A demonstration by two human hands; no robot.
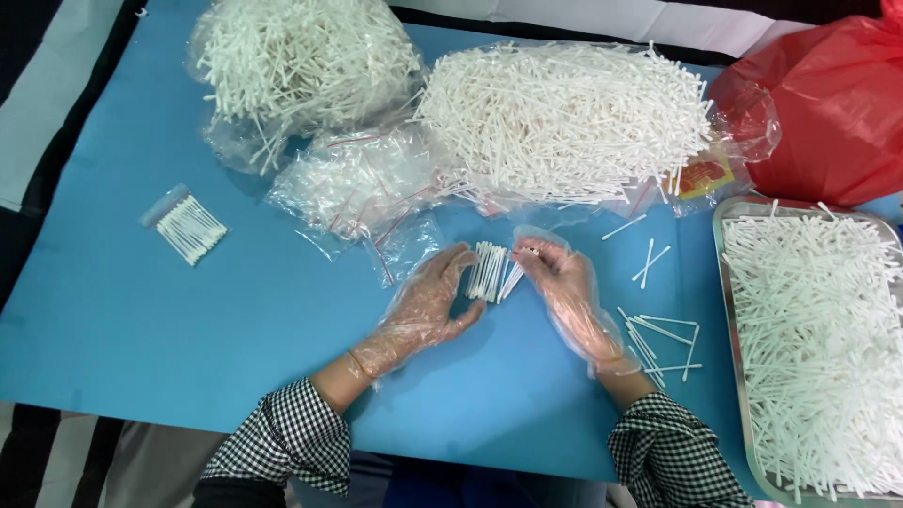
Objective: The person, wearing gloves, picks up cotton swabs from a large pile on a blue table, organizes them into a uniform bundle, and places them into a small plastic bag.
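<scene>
Both my hands wear clear plastic gloves and meet at the middle of the blue table [122,310]. Between them stands a small bundle of white swab sticks [491,271]. My left hand [428,306] cups the bundle from the left, fingers curled against it. From the right, my right hand [564,292] presses its fingertips onto the bundle's top end. Checked sleeves cover both wrists.
Two big heaps of white sticks on clear plastic [564,122] [306,61] lie at the back. A pile of small clear bags [362,183] lies between them, and a filled small bag [188,226] at left. A metal tray [726,282] of sticks is at right, with loose sticks [658,339] beside it. A red bag [828,103] sits at back right.
</scene>
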